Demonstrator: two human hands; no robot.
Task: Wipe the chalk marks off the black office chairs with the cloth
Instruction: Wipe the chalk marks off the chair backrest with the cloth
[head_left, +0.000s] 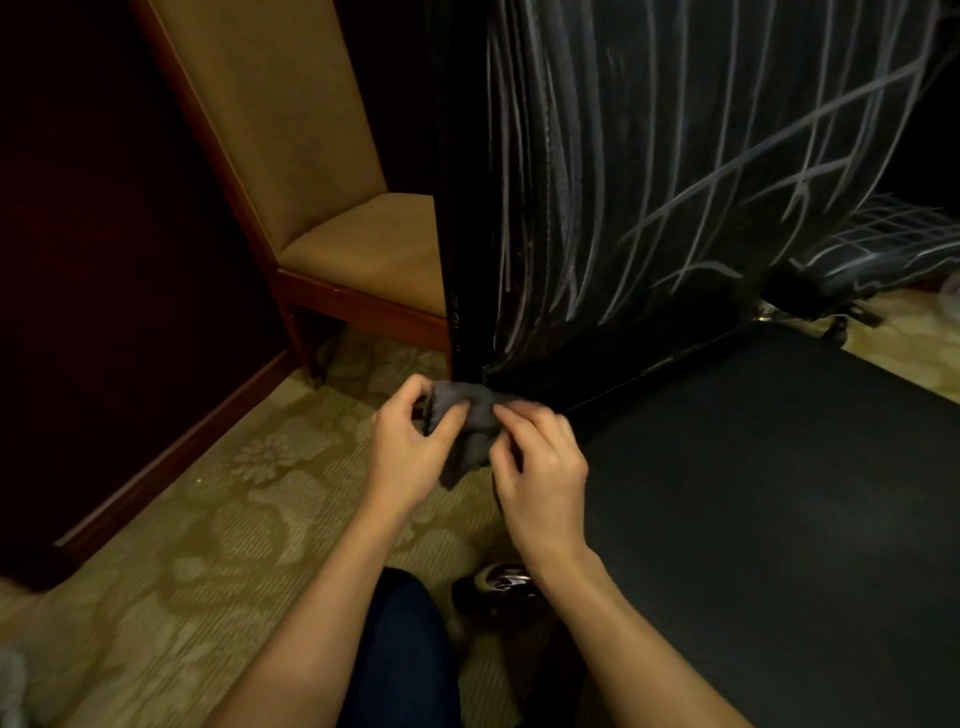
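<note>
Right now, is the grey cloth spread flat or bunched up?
Bunched up. The grey cloth is crumpled between the left hand and right hand, both pinching it, one corner hanging down.

White chalk marks (691, 171) stripe the black backrest (623, 208) of an office chair in long, mostly upright lines, with slanting strokes crossing them lower down; its seat (753, 493) is plain matte black. A second black chair (883, 249) behind carries a chalked white grid. The crumpled cloth (470, 421) is dark grey. Beside them, a tan upholstered chair (311, 156) has a reddish-brown wooden frame. The carpet (208, 519) is olive-gold with a paler floral pattern. A trouser leg (400, 649) is dark navy.
</note>
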